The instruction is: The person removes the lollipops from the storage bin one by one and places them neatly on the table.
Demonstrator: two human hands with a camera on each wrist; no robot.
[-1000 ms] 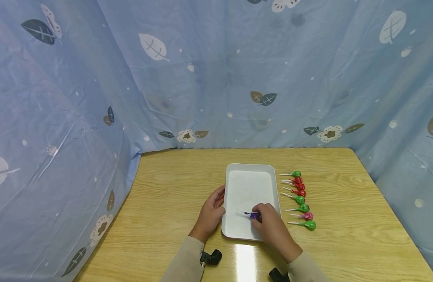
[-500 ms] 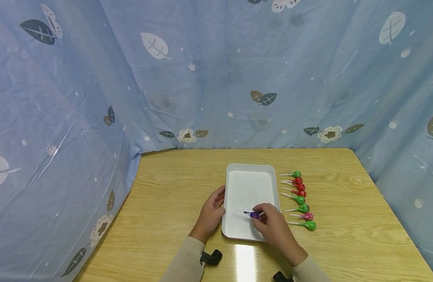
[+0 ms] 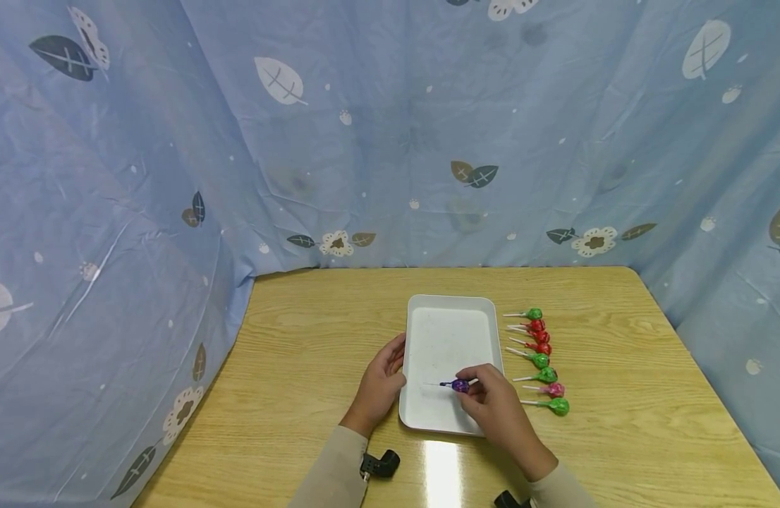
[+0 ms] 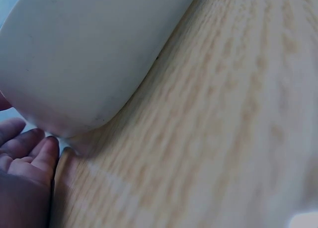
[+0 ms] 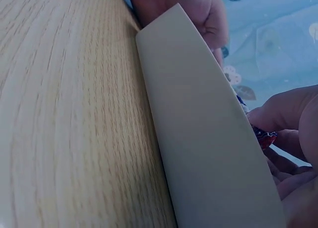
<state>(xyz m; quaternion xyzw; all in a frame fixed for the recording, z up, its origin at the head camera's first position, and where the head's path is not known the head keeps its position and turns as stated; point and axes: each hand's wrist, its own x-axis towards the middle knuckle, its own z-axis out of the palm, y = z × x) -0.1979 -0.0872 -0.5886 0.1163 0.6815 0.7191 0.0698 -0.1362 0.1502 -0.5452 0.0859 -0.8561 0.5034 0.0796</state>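
Note:
A purple-wrapped lollipop (image 3: 459, 386) is over the near part of the white tray (image 3: 450, 339), its thin stick pointing left. My right hand (image 3: 494, 408) pinches its candy end between thumb and fingers. In the right wrist view the thumb touches the dark, shiny wrapper (image 5: 264, 137), partly hidden behind the tray wall (image 5: 203, 123). My left hand (image 3: 379, 384) lies along the tray's left side, its fingers and thumb touching the outer wall and rim. The left wrist view shows loosely bent fingers (image 4: 30, 148) close by the tray's side (image 4: 89, 59).
Right of the tray runs a column of lollipops in green, red and pink wrappers, among them a pink one (image 3: 555, 389) and a green one (image 3: 558, 406) near me. The wooden table (image 3: 314, 339) is bordered by a blue patterned curtain (image 3: 390, 141).
The purple lollipop's stick has swung level, and more of its candy end shows. My right hand has shifted slightly to the right. The left hand and tray have stayed put.

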